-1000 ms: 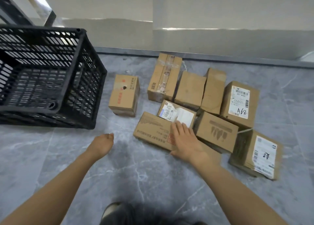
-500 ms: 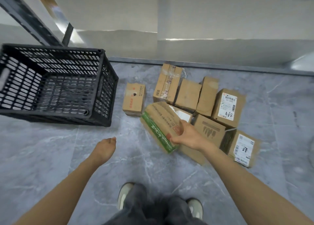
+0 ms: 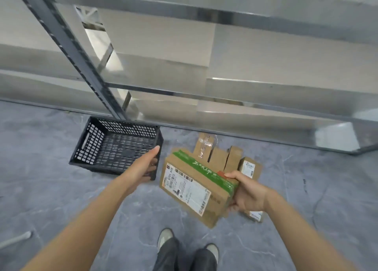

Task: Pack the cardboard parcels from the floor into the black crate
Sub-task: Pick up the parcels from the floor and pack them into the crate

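My right hand [image 3: 248,194] grips one end of a flat cardboard parcel [image 3: 194,186] with green tape and a white shipping label, held tilted in the air well above the floor. My left hand [image 3: 143,165] is open, palm turned toward the parcel, in front of the near right corner of the black crate [image 3: 96,148]. The crate sits on the floor to the left and looks empty. Several more cardboard parcels [image 3: 219,157] lie on the floor behind the held one, partly hidden by it.
A grey metal shelving rack [image 3: 67,43] rises behind the crate, its lower rail running across the view. The floor is grey marbled tile [image 3: 51,199]. My shoes [image 3: 165,237] stand below the parcel. A pale object [image 3: 16,240] lies at the lower left.
My right hand has lifted the green-taped parcel off the floor and turned its label side up. I have stood up, so the crate and parcels look farther away. My left hand rose and opened.
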